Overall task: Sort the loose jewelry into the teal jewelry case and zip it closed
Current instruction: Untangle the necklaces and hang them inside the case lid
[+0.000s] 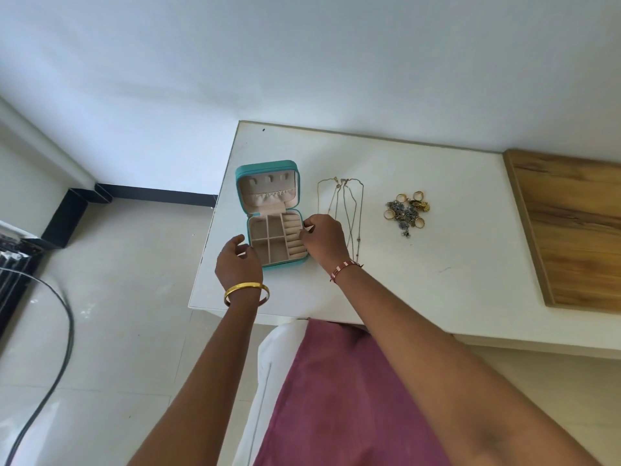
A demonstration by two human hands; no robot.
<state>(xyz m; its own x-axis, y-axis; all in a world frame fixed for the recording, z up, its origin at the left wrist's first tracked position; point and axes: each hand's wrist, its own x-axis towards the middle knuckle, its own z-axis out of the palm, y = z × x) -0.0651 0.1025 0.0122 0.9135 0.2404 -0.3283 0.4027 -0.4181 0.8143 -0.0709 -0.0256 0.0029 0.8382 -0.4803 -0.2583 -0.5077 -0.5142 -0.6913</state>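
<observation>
While the teal jewelry case [272,213] lies open between both hands, the left hand [237,260] hovers loosely curled at its left wall, the right hand [324,238] fingers its right rim, and chains [346,210] and rings [406,210] lie beyond the right hand.

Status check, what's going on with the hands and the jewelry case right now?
Left hand open beside the case; right hand fingering its right edge. Case open, compartments bare. Necklaces and rings loose on the table. Nothing in the way.
</observation>
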